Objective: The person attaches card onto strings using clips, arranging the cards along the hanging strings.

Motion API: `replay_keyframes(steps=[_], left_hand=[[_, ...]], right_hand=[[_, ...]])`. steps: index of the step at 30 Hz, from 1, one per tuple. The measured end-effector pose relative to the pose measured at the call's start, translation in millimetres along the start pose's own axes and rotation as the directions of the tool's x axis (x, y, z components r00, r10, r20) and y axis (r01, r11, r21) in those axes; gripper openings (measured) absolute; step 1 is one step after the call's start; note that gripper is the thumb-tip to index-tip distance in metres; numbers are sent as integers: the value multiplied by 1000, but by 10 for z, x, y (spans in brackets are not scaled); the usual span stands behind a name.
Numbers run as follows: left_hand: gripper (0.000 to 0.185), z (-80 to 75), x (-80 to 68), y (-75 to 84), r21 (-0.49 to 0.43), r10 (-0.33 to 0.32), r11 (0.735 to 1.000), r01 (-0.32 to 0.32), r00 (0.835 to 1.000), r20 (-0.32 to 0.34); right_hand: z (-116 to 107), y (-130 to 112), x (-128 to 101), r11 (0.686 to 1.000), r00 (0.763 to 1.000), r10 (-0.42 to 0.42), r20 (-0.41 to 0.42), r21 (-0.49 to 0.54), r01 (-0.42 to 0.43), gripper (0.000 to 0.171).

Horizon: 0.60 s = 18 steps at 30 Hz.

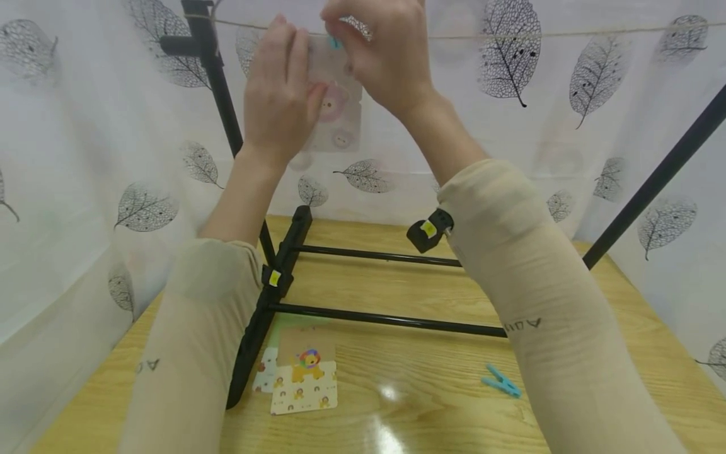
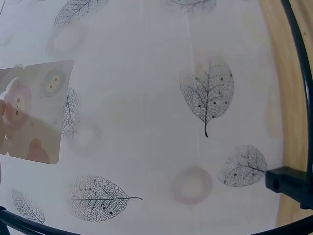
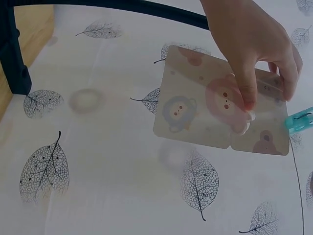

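I see a translucent card (image 1: 334, 107) printed with pale pink and blue-grey cartoon animal faces, and a turquoise peg (image 3: 298, 120) at its edge. Behind it, the white curtain (image 1: 85, 126) carries grey-black skeleton-leaf prints. The frame (image 1: 272, 296) is black with small yellow stickers. On the light wood-grain table (image 1: 431, 403), near left, 1 card (image 1: 304, 372) shows a yellow lion with a rainbow mane on tan and cream; a second turquoise peg (image 1: 501, 381) lies near right. My sleeves (image 1: 544, 315) are beige.

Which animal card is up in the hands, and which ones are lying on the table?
The see-through card with pale pink animal faces is held up at the string by both hands. The lion card lies flat on the table, on another card.
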State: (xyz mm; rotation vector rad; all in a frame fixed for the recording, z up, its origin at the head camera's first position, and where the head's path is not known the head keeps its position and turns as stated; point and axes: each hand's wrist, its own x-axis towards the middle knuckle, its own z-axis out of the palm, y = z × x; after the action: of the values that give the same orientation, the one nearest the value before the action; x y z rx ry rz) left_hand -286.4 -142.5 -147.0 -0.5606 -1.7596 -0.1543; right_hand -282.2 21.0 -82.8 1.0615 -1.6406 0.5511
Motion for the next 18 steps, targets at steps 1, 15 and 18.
replay_keyframes(steps=[1,15,18], left_hand=[[50,4,1,1,0,-1,1000,1,1000,1],[47,11,-1,6,5,1,1000,-1,1000,-8],[47,18,-21,-8,-6,6,1000,-6,1000,-12]], right_hand=[[-3,2,7,1000,1000,11,5,7,-11,18],[3,10,43,987,989,150,1,64,-150,13],[19,4,32,988,989,147,20,53,-148,11]])
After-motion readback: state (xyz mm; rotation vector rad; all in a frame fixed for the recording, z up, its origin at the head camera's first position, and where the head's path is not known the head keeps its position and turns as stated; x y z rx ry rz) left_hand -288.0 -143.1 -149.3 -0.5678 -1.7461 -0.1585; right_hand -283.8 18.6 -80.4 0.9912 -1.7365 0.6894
